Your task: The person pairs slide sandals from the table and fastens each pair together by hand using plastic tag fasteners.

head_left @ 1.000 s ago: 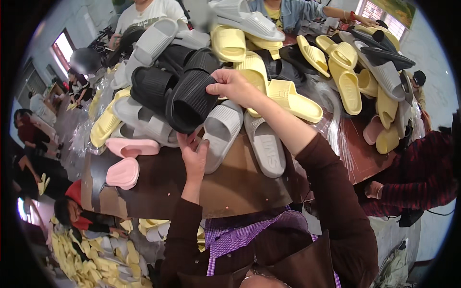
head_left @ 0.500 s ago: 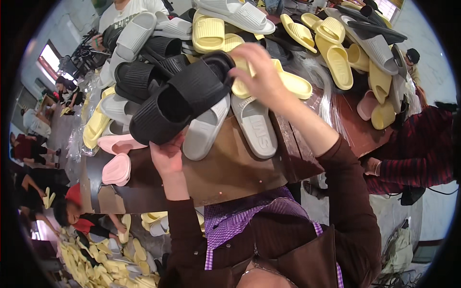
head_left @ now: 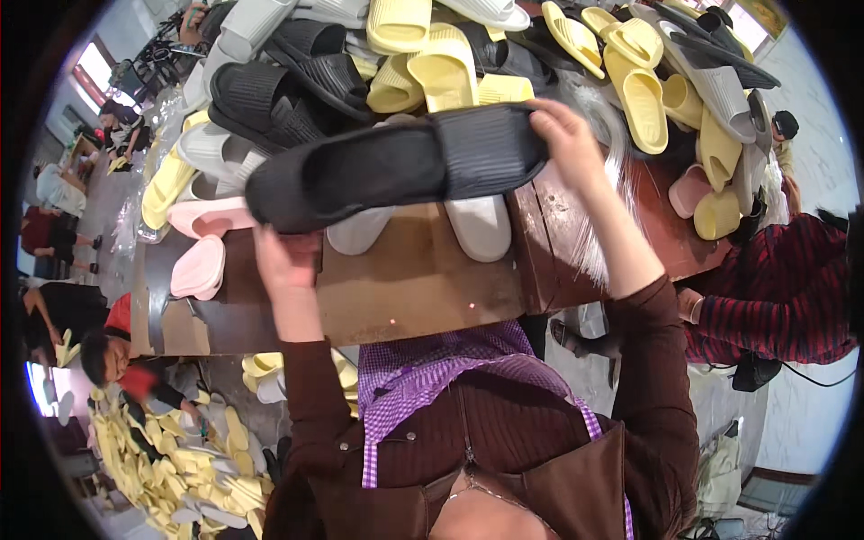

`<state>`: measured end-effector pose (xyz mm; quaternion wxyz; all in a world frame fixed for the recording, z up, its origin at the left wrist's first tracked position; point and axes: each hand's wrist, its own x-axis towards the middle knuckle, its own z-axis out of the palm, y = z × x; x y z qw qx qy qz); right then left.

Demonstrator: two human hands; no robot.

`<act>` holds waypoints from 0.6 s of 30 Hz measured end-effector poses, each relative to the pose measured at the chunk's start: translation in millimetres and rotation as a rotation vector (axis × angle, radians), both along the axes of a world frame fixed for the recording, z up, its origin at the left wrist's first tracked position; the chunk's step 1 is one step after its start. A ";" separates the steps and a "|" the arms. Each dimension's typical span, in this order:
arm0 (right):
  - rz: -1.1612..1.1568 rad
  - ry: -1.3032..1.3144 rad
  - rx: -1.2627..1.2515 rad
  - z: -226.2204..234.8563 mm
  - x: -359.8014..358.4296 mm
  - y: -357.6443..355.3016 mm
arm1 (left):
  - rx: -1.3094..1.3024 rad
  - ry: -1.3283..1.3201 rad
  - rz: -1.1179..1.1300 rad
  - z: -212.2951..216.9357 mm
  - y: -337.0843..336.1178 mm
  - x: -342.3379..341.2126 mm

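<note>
A black slide slipper [head_left: 378, 166] with a ribbed strap is stretched sideways between my two hands, above the table. My left hand [head_left: 290, 268] grips its heel end from below, some fingers hidden under the sole. At the strap end, my right hand [head_left: 571, 139] holds the toe with fingers curled over it. Beneath lie two grey slippers, a left one [head_left: 357, 236] and a right one [head_left: 481, 230], mostly covered by the black one. Beside my left hand rest a pink slipper [head_left: 212, 219] and another pink piece [head_left: 199, 268].
Yellow slippers [head_left: 443, 72], black slippers [head_left: 261, 99] and grey ones are heaped across the back of the brown table [head_left: 414, 288]. Clear plastic strips [head_left: 598, 162] lie right of my right hand. A person in a striped sleeve [head_left: 765, 306] is at right; a slipper pile [head_left: 171, 459] covers the floor at lower left.
The black slipper has turned from a slant to nearly level, its footbed now facing me. My right hand has moved right and down to its toe; my left hand has shifted slightly left.
</note>
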<state>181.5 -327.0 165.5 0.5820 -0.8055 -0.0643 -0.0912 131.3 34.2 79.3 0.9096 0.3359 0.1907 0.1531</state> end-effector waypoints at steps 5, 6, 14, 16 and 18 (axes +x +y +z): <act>0.123 -0.046 -0.117 33.6 22.7 -56.2 | 0.177 -0.078 -0.176 -5.1 105.7 -3.7; 0.192 -0.051 -0.186 43.2 23.5 -53.5 | 0.232 -0.128 -0.301 -14.0 124.9 -3.6; 0.321 -0.329 -0.465 -0.7 68.4 41.5 | 0.602 -0.054 -0.563 11.2 -2.6 84.1; 0.251 -0.349 -0.361 -9.4 72.0 41.5 | 0.679 -0.004 -0.569 0.7 -8.2 96.2; 0.130 -0.467 -0.481 -11.6 65.3 27.4 | 0.835 0.126 -0.506 -9.7 -8.6 102.6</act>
